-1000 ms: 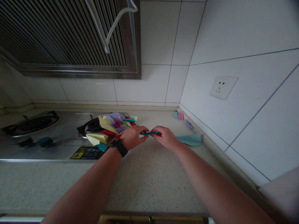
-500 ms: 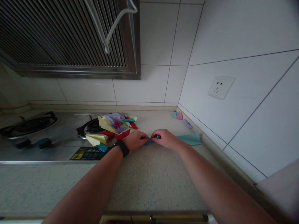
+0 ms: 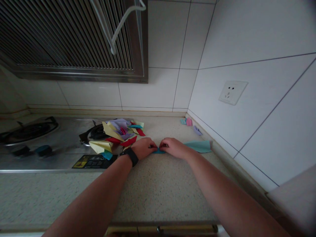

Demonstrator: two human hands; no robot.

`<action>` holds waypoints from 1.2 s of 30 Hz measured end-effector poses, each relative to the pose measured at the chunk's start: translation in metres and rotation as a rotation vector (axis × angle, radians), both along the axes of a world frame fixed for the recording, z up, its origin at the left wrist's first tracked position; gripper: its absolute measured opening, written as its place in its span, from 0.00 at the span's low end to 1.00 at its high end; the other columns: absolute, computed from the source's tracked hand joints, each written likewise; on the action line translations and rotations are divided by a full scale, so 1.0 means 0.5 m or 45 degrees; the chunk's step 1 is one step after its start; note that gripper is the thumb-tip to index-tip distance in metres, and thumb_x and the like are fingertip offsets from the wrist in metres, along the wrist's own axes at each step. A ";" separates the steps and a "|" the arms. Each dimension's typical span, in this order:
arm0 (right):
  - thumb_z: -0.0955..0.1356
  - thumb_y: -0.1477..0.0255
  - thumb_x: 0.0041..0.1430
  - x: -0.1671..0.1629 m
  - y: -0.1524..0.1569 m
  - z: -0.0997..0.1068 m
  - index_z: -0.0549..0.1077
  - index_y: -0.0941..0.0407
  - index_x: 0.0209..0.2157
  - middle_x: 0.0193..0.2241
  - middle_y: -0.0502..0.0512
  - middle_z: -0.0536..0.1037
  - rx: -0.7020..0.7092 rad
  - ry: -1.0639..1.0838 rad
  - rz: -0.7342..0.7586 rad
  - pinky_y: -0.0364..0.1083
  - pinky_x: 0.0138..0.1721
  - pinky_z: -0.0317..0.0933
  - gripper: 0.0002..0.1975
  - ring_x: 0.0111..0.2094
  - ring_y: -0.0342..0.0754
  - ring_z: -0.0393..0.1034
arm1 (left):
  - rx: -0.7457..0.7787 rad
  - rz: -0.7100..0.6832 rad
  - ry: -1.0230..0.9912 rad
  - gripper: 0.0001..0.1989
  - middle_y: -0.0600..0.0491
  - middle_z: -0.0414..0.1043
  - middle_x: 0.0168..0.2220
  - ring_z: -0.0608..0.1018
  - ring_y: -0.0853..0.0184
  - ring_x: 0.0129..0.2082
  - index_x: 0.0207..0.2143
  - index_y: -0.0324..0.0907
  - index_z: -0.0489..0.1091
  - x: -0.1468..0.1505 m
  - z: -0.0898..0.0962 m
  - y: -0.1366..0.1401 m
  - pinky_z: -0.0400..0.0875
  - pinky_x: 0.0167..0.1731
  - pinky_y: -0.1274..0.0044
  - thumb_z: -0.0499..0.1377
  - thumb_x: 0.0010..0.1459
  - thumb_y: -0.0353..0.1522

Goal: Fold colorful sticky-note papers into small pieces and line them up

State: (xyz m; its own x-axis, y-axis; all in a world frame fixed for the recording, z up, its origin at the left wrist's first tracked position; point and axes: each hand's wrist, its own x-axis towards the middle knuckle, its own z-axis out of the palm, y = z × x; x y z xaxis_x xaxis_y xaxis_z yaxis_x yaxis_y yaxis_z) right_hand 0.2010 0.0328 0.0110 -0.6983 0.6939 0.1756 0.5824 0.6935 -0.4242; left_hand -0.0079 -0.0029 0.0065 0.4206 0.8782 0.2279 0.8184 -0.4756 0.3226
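A small piece of blue paper (image 3: 158,151) lies on the speckled counter (image 3: 160,191), mostly covered by my fingers. My left hand (image 3: 144,148), with a black band on its wrist, is closed on the paper's left part. From the other side my right hand (image 3: 174,147) pinches the same paper, its fingertips close to those of the left. Beyond the right wrist rests a light teal strip of paper (image 3: 199,146). A pile of folded papers (image 3: 120,130) in yellow, purple, red and blue sits left of my hands, partly over the stove.
The gas stove (image 3: 61,138) takes up the left side, under a range hood (image 3: 86,74). Small folded papers, one pink (image 3: 189,121) and one purple (image 3: 197,130), lie by the right wall, which carries a socket (image 3: 233,92).
Both hands have settled lower onto the blue paper, which now looks flatter against the counter. The view has shifted slightly.
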 end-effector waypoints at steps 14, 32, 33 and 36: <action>0.68 0.71 0.57 0.001 -0.001 -0.002 0.77 0.55 0.37 0.34 0.54 0.77 0.012 0.025 0.032 0.43 0.37 0.59 0.07 0.35 0.45 0.70 | -0.135 -0.034 -0.237 0.12 0.54 0.77 0.34 0.75 0.67 0.33 0.41 0.45 0.77 -0.005 0.004 0.002 0.65 0.32 0.79 0.59 0.56 0.38; 0.67 0.74 0.55 0.001 -0.008 0.019 0.76 0.56 0.34 0.32 0.55 0.75 0.441 -0.145 0.202 0.45 0.42 0.57 0.05 0.38 0.47 0.67 | 0.171 -0.040 0.062 0.08 0.54 0.76 0.34 0.72 0.64 0.38 0.35 0.48 0.76 0.011 0.014 -0.009 0.65 0.40 0.75 0.58 0.56 0.35; 0.68 0.74 0.54 0.001 -0.008 0.018 0.76 0.56 0.34 0.31 0.55 0.75 0.431 -0.156 0.205 0.45 0.42 0.57 0.05 0.38 0.47 0.67 | 0.182 -0.050 0.088 0.08 0.54 0.76 0.34 0.72 0.64 0.38 0.35 0.48 0.76 0.012 0.013 -0.008 0.65 0.40 0.74 0.57 0.56 0.35; 0.69 0.74 0.53 0.000 -0.009 0.013 0.75 0.57 0.34 0.31 0.55 0.75 0.411 -0.165 0.210 0.45 0.42 0.58 0.05 0.37 0.47 0.67 | 0.197 -0.057 0.143 0.08 0.53 0.75 0.33 0.72 0.63 0.39 0.35 0.48 0.76 0.014 0.008 -0.005 0.65 0.41 0.74 0.57 0.56 0.35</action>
